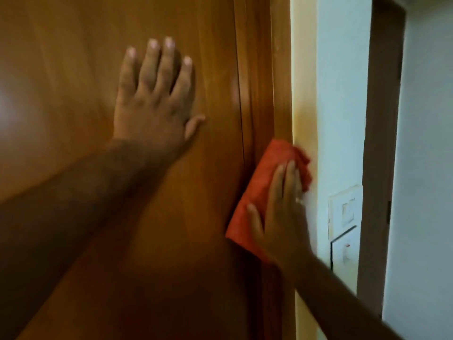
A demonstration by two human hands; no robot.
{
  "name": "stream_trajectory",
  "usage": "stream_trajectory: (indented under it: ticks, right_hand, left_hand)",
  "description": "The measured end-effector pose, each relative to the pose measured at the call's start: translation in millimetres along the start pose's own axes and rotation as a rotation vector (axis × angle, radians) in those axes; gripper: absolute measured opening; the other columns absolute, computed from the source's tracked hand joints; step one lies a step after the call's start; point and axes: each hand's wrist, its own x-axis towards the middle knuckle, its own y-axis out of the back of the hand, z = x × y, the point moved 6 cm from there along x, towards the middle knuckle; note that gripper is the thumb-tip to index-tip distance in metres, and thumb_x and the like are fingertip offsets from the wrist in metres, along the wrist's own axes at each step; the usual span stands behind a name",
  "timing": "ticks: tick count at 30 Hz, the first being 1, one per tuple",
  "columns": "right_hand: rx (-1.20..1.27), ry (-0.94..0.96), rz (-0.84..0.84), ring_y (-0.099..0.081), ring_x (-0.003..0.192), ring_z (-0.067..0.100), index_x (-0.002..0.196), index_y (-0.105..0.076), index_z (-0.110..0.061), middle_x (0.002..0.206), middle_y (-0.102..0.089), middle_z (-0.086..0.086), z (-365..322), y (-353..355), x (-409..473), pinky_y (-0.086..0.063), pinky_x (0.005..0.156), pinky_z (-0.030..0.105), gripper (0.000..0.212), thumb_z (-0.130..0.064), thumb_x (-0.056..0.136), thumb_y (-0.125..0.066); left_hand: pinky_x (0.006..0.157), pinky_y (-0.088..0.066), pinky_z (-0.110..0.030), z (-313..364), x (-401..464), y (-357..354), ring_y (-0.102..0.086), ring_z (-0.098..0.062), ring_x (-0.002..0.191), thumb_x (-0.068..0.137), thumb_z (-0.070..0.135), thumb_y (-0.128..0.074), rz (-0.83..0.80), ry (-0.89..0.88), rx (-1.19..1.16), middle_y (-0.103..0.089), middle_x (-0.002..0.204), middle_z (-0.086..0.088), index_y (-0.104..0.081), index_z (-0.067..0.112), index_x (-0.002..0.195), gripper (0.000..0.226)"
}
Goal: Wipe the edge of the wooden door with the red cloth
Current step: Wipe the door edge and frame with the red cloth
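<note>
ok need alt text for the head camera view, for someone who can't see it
A person's right hand presses a red cloth flat against the right edge of a wooden door, while the left hand lies open and flat on the door's face. A white wall with light switches stands to the right.

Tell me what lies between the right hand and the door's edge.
In the head view, the red cloth lies between them: the right hand presses flat on it, holding it against the edge of the wooden door. The left hand rests bare on the door's face.
</note>
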Motion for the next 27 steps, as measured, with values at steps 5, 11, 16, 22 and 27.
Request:
stream_trajectory:
  ticks: [5,11,16,22,27]
  right_hand:
    - [-0.080,0.124,0.187,-0.010,0.149,0.037,0.155,-0.005,-0.004,0.163,-0.008,0.020,-42,67,173,-0.023,0.117,0.044,0.086,-0.046,0.093,-0.048]
    - [-0.096,0.197,0.175,-0.002,0.151,0.035,0.155,0.001,-0.007,0.165,0.003,0.016,-52,81,207,-0.021,0.117,0.045,0.085,-0.043,0.096,-0.049]
    - [-0.052,0.218,0.004,-0.017,0.146,0.037,0.155,-0.004,-0.009,0.163,0.000,0.015,-23,46,96,-0.042,0.105,0.056,0.081,-0.049,0.093,-0.038]
    - [-0.146,0.248,-0.014,0.008,0.149,0.030,0.153,0.016,-0.012,0.162,0.020,0.012,-34,87,213,-0.017,0.116,0.049,0.082,-0.048,0.099,-0.034]
    - [-0.134,0.178,0.051,0.010,0.150,0.034,0.153,0.012,-0.005,0.163,0.015,0.018,-85,145,370,-0.004,0.119,0.046,0.080,-0.034,0.101,-0.042]
  left_hand:
    - [0.123,-0.006,-0.060,-46,57,9,-0.004,-0.041,0.154,0.094,0.071,-0.025,-0.020,0.044,-0.010,-0.007,0.167,-0.024,-0.013,0.011,0.161,0.091]
    - [0.123,-0.008,-0.059,-51,57,5,-0.006,-0.039,0.155,0.091,0.075,-0.010,-0.030,0.023,-0.015,-0.006,0.168,-0.021,-0.009,0.016,0.162,0.092]
    - [0.123,-0.008,-0.059,-51,59,2,-0.003,-0.039,0.155,0.089,0.074,-0.001,-0.054,0.019,-0.021,-0.003,0.169,-0.020,-0.005,0.017,0.162,0.092]
    - [0.123,-0.007,-0.059,-52,62,-2,-0.002,-0.038,0.155,0.088,0.074,0.001,-0.057,0.038,-0.023,-0.003,0.169,-0.020,-0.004,0.018,0.162,0.093]
    - [0.121,-0.014,-0.060,-51,60,-1,-0.014,-0.040,0.153,0.090,0.072,-0.013,-0.042,0.033,-0.034,-0.017,0.166,-0.023,-0.022,0.014,0.160,0.092]
